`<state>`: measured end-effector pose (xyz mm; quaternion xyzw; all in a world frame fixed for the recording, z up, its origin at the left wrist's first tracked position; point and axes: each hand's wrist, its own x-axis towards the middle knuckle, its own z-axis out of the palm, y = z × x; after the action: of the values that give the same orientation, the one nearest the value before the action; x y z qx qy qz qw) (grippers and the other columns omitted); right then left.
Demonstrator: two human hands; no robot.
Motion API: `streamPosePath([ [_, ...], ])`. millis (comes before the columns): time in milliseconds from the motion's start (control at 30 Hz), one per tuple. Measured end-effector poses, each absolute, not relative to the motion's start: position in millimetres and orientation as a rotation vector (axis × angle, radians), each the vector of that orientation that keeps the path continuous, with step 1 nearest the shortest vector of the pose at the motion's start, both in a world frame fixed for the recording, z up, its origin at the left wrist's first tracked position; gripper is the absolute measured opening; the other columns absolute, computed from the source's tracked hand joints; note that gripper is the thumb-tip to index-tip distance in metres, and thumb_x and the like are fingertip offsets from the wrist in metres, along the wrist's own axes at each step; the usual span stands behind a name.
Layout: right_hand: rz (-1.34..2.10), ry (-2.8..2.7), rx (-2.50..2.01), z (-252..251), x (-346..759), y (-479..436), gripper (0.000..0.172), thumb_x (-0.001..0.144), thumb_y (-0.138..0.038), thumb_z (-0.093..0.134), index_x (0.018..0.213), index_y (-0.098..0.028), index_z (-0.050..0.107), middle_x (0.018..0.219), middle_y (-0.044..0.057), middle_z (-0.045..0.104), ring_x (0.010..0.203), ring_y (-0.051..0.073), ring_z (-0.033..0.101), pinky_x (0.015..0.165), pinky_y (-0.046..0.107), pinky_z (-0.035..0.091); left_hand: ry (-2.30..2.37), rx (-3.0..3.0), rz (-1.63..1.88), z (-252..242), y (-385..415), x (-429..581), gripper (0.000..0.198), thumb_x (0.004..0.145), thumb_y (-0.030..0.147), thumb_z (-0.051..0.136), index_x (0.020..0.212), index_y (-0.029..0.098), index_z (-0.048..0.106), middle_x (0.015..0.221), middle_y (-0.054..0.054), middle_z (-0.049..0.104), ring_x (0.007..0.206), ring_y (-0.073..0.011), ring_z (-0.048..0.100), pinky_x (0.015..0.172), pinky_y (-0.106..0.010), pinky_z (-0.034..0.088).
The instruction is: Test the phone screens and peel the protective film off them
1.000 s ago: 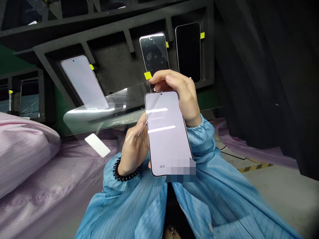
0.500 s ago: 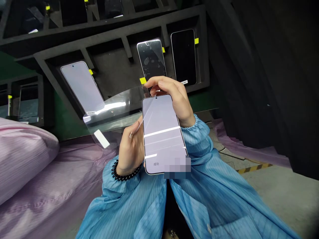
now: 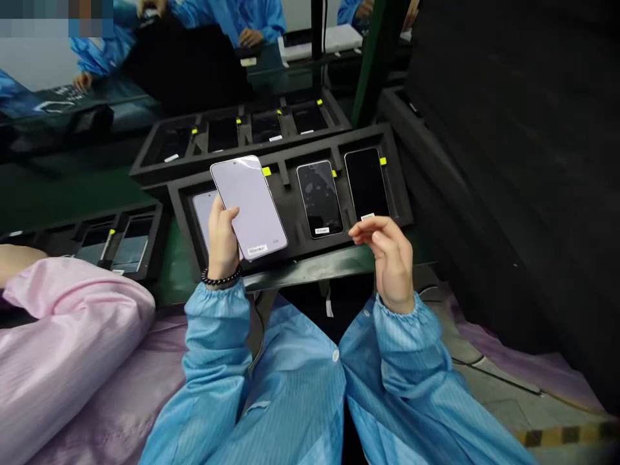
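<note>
My left hand point(image 3: 223, 242) grips a phone point(image 3: 248, 205) with a lit pale screen, tilted over the black foam tray point(image 3: 400, 187). A yellow tab point(image 3: 266, 171) sticks out at the phone's upper right corner. My right hand point(image 3: 387, 255) hovers at the tray's front edge, its fingertips pinched together with nothing visible in them, just below a dark-screened phone point(image 3: 367, 184). A phone with a smudged dark screen point(image 3: 320, 197) lies in the slot beside it. Another lit phone point(image 3: 201, 208) lies partly hidden behind the one I hold.
A second black tray of phones point(image 3: 242, 129) stands behind, a third point(image 3: 121, 239) at the left. A neighbour's pink sleeve point(image 3: 72, 310) rests at the lower left. Other people in blue coats point(image 3: 232, 16) work across the bench. A dark wall point(image 3: 508, 161) fills the right.
The view rose to look down on the trays. My right hand let go of the yellow tab and clear film and drew right. My left hand carried the phone left over the tray.
</note>
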<state>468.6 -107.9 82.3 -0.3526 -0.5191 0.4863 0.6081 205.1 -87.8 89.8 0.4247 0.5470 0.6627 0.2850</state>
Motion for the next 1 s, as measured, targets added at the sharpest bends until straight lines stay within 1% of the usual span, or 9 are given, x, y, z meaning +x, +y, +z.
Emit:
streamPosePath([
  [133, 1.159, -1.296, -0.869, 76, 473, -110, 0.017, 0.093, -0.027, 0.054, 0.092, -0.023, 0.071, 0.089, 0.001, 0.071, 0.085, 0.017, 0.066, 0.080, 0.030, 0.054, 1.519, 1.285, 1.618, 73, -57, 180, 0.039, 0.075, 0.041, 0.068, 0.108, 0.021, 0.062, 0.110, -0.007, 0.069, 0.102, -0.0222, 0.066, 0.093, -0.034, 0.055],
  [267, 1.168, -1.399, -0.885, 78, 467, -106, 0.018, 0.094, -0.030, 0.054, 0.089, -0.023, 0.070, 0.086, 0.002, 0.071, 0.083, 0.018, 0.067, 0.078, 0.031, 0.056, 1.502, 1.337, 1.450, 57, -53, 179, 0.038, 0.074, 0.043, 0.071, 0.100, 0.017, 0.066, 0.085, -0.008, 0.070, 0.081, -0.0221, 0.068, 0.078, -0.036, 0.059],
  [333, 1.178, -1.431, -0.881, 80, 460, -103, 0.018, 0.094, -0.031, 0.054, 0.088, -0.022, 0.069, 0.085, 0.002, 0.070, 0.082, 0.018, 0.067, 0.077, 0.030, 0.056, 1.509, 1.359, 1.416, 54, -56, 183, 0.038, 0.073, 0.042, 0.072, 0.099, 0.014, 0.068, 0.080, -0.008, 0.070, 0.077, -0.0230, 0.068, 0.074, -0.037, 0.060],
  [433, 1.179, -1.488, -0.854, 84, 447, -100, 0.018, 0.096, -0.032, 0.053, 0.092, -0.022, 0.068, 0.087, 0.001, 0.070, 0.084, 0.017, 0.067, 0.078, 0.030, 0.056, 1.567, 1.366, 1.535, 59, -68, 185, 0.047, 0.078, 0.042, 0.070, 0.115, 0.014, 0.064, 0.106, -0.014, 0.071, 0.100, -0.0252, 0.069, 0.088, -0.038, 0.059],
  [533, 1.094, -1.599, -0.835, 85, 435, -99, 0.018, 0.098, -0.033, 0.052, 0.099, -0.023, 0.068, 0.093, 0.002, 0.070, 0.088, 0.018, 0.067, 0.082, 0.032, 0.055, 1.695, 1.346, 1.849, 67, -94, 177, 0.048, 0.089, 0.040, 0.060, 0.131, 0.018, 0.054, 0.133, -0.013, 0.060, 0.126, -0.0233, 0.058, 0.109, -0.038, 0.049],
  [667, 0.700, -1.875, -0.793, 71, 417, -92, 0.022, 0.098, -0.028, 0.050, 0.107, -0.022, 0.069, 0.109, 0.007, 0.070, 0.104, 0.022, 0.064, 0.094, 0.039, 0.052, 2.023, 1.169, 2.099, 50, -137, 148, 0.043, 0.092, 0.039, 0.055, 0.130, 0.019, 0.054, 0.138, -0.012, 0.056, 0.133, -0.0233, 0.053, 0.116, -0.040, 0.042],
  [733, 0.452, -2.070, -0.715, 57, 406, -87, 0.026, 0.097, -0.026, 0.049, 0.114, -0.021, 0.069, 0.124, 0.010, 0.067, 0.116, 0.025, 0.059, 0.102, 0.043, 0.049, 2.101, 1.064, 2.014, 29, -153, 134, 0.050, 0.088, 0.039, 0.060, 0.132, 0.018, 0.052, 0.141, -0.013, 0.054, 0.136, -0.0256, 0.049, 0.117, -0.042, 0.040],
  [833, 0.160, -2.365, -0.621, 36, 391, -80, 0.033, 0.098, -0.030, 0.050, 0.126, -0.023, 0.065, 0.143, 0.011, 0.058, 0.128, 0.027, 0.053, 0.115, 0.052, 0.038, 2.073, 1.034, 1.811, 1, -164, 119, 0.054, 0.082, 0.041, 0.065, 0.130, 0.018, 0.056, 0.134, -0.013, 0.061, 0.131, -0.0279, 0.055, 0.115, -0.044, 0.043],
  [1000, 0.013, -2.534, -0.618, 25, 381, -77, 0.037, 0.099, -0.035, 0.051, 0.134, -0.026, 0.060, 0.153, 0.011, 0.049, 0.135, 0.027, 0.049, 0.120, 0.059, 0.025, 2.050, 1.060, 1.635, -9, -165, 111, 0.072, 0.070, 0.038, 0.076, 0.135, 0.018, 0.052, 0.139, -0.014, 0.059, 0.129, -0.0287, 0.056, 0.116, -0.044, 0.042],
])
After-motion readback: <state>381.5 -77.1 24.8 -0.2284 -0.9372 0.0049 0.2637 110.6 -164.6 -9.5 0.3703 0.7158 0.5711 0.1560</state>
